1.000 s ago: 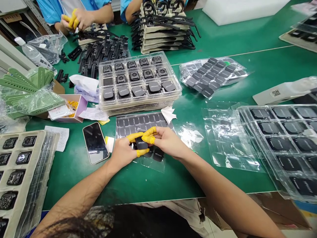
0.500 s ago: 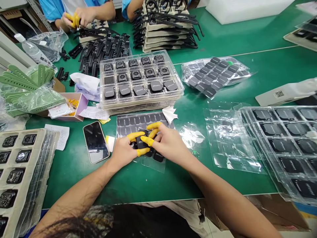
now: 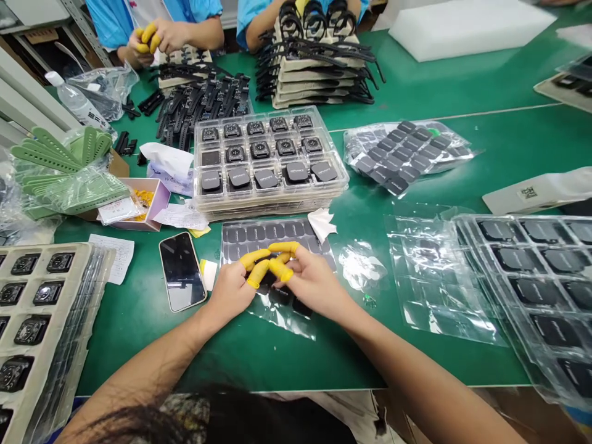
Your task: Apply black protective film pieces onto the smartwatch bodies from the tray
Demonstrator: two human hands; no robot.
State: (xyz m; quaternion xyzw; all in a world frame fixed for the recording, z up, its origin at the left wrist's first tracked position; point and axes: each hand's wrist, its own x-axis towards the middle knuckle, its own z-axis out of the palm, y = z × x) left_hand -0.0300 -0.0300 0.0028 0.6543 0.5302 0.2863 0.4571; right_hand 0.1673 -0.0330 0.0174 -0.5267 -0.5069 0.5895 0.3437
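Note:
My left hand [image 3: 235, 288] and my right hand [image 3: 309, 279] meet over a clear film sheet [image 3: 277, 237] of dark rectangular stickers on the green table. Both wear yellow finger cots. Their fingertips pinch together on a small black square piece [image 3: 267, 279], mostly hidden between them. Just beyond the sheet stands a stack of clear trays [image 3: 268, 161] holding black watch bodies, the front row covered with dark stickers.
A phone [image 3: 182, 270] lies left of my hands. Watch trays [image 3: 32, 320] sit at far left, clear trays [image 3: 531, 271] and loose film [image 3: 430, 271] at right. Green straps [image 3: 65, 172], a pink box [image 3: 155, 200] and a sticker bag [image 3: 407, 151] lie farther back. Another person's hands [image 3: 155, 37] work behind black straps.
My fingers have closed tighter over the black piece, hiding it more. The view has shifted so everything sits slightly lower in the frame.

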